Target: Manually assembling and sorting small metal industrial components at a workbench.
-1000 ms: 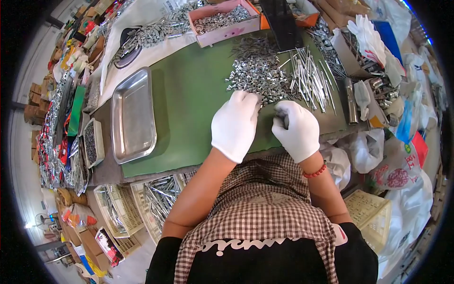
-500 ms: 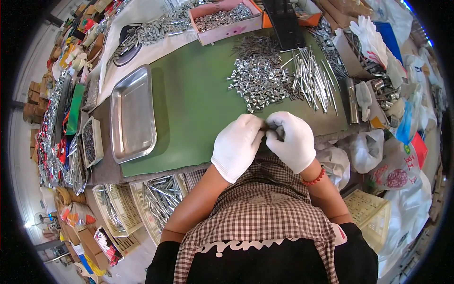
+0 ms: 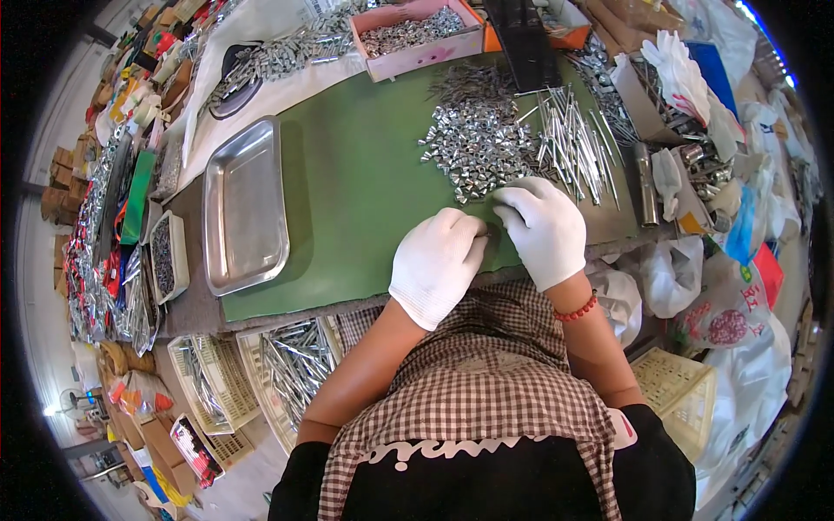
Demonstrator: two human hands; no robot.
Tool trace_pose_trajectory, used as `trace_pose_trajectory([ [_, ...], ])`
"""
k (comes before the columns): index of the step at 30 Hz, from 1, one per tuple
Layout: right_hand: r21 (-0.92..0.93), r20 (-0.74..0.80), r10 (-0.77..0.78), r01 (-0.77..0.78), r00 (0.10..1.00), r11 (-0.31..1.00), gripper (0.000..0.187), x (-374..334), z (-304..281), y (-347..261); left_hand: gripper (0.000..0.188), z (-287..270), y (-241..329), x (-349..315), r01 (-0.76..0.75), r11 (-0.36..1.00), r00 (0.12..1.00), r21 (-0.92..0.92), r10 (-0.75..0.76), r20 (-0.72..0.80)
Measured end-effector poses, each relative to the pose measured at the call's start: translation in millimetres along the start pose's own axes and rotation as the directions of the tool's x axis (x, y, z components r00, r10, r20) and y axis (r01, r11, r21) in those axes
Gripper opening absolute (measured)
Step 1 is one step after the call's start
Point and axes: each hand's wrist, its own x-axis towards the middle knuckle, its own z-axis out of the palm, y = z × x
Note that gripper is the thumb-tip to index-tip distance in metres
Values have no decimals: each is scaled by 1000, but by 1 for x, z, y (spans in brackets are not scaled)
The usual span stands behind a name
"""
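Observation:
Both of my hands wear white knitted gloves. My left hand (image 3: 439,267) hovers over the near edge of the green work mat (image 3: 356,200), thumb and fingers pinched together; whatever lies between them is too small to make out. To its right, apart from it, my right hand (image 3: 547,233) reaches to the near edge of a pile of small shiny metal cone-shaped pieces (image 3: 478,148). Its fingers are bent and drawn together, and their tips hide anything they hold. Long thin metal rods (image 3: 578,148) lie in a bundle just beyond the right hand.
A rectangular steel tray (image 3: 246,208) sits at the mat's left. Dark thin pins (image 3: 472,82) lie behind the cone pieces. A pink box (image 3: 417,39) of small metal parts stands at the back. A metal cylinder (image 3: 646,184) is at the right; plastic baskets (image 3: 230,382) are below the table.
Half a second earlier both hands met fingertip to fingertip. My right hand has moved away, forward and slightly right, to the pile; my left hand has stayed nearly in place.

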Motion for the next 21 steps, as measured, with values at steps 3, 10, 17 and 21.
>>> trace_pose_trajectory([
  [3,114,-97,44,-33,994,993,12,-5,-7,-6,8,0,-2,-2,-7,1000,1000,10,7,-11],
  [10,126,106,-124,110,987,986,11,-16,-17,-7,9,-2,-1,-5,-38,999,999,-4,38,3],
  [17,-42,-88,129,-133,988,990,9,-12,-22,17,12,-2,3,-8,12,1000,996,2,-12,-83],
  [21,-171,-138,111,-134,984,976,8,-5,-16,26,17,2,1,-4,-86,996,994,35,88,-61],
])
